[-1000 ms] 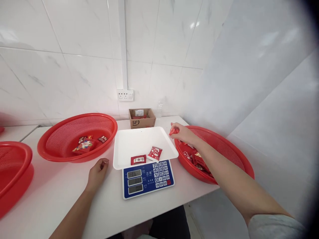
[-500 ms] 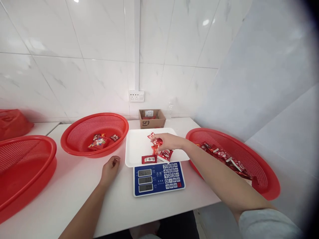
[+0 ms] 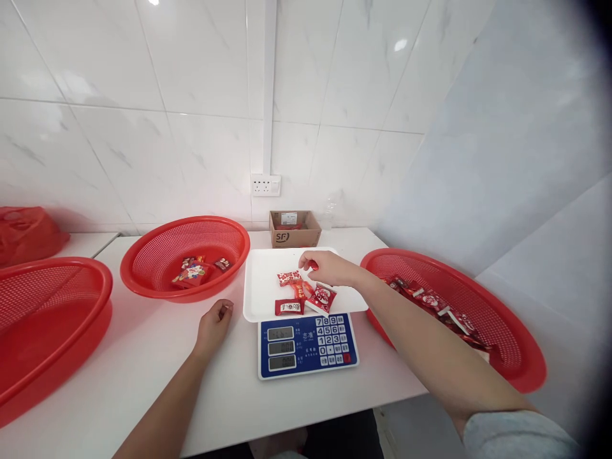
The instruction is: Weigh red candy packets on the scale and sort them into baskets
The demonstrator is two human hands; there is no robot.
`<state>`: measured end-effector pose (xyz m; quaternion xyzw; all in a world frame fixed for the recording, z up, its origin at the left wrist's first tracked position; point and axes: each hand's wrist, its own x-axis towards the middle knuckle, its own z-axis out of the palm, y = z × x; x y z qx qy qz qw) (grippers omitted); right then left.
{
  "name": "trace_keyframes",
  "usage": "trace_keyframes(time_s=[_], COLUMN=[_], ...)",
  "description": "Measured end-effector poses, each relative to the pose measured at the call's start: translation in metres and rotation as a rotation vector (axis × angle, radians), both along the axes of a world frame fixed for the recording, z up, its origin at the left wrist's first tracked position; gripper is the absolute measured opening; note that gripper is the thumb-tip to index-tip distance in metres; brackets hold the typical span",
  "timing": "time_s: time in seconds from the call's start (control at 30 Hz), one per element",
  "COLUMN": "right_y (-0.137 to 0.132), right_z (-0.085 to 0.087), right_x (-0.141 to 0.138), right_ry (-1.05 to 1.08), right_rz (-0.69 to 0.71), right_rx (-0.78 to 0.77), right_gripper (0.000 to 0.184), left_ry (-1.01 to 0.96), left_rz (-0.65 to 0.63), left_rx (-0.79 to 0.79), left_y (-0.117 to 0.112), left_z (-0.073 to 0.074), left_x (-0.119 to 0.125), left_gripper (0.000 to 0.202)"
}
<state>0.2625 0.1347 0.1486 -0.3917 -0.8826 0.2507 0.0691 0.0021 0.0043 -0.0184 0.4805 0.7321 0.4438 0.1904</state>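
Note:
My right hand (image 3: 326, 268) hovers over the white tray (image 3: 261, 287) of a blue electronic scale (image 3: 306, 344), fingers curled round a small red packet. Several red snack packets (image 3: 301, 294) lie on the tray just below and left of that hand. My left hand (image 3: 213, 326) rests on the white table (image 3: 143, 376) left of the scale, fingers loosely curled with nothing visible in them. A red mesh basket (image 3: 478, 319) at the right holds more red packets. Another red basket (image 3: 186, 255) at the left holds a few packets.
A third red basket (image 3: 43, 319) sits at the far left edge, with a red bag (image 3: 29, 233) behind it. A small cardboard box (image 3: 294, 228) stands against the tiled wall behind the scale, under a wall socket (image 3: 266, 185).
My right hand came from the right basket to over the scale tray and dropped packets there; more packets now lie on the tray. The left hand stayed put.

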Motion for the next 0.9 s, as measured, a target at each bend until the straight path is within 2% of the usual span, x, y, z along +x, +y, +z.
trace_keyframes(time_s=[0.17, 0.37, 0.6, 0.67, 0.77, 0.9], right_y=[-0.005, -0.012, -0.018, -0.019, -0.027, -0.050], right_z=[-0.007, -0.011, -0.012, -0.013, -0.014, -0.018], right_x=[-0.008, -0.015, -0.023, -0.021, -0.010, 0.014], right_ry=[0.062, 0.111, 0.158, 0.133, 0.103, 0.126], right_rz=[0.001, -0.001, 0.053, 0.042, -0.028, -0.063], right_rx=[0.058, 0.098, -0.021, -0.018, 0.101, 0.190], right_gripper=[0.024, 0.040, 0.034, 0.036, 0.035, 0.034], left_ry=[0.007, 0.010, 0.013, 0.014, 0.012, 0.001], left_rz=[-0.002, -0.004, -0.004, -0.003, -0.003, -0.002], left_rx=[0.000, -0.003, 0.002, 0.006, 0.011, 0.013], left_y=[0.001, 0.000, -0.001, -0.001, 0.000, 0.000], left_z=[-0.002, 0.002, 0.001, 0.001, 0.001, -0.001], left_x=[-0.001, 0.001, 0.001, 0.001, 0.000, 0.000], left_gripper=[0.023, 0.023, 0.022, 0.022, 0.022, 0.023])
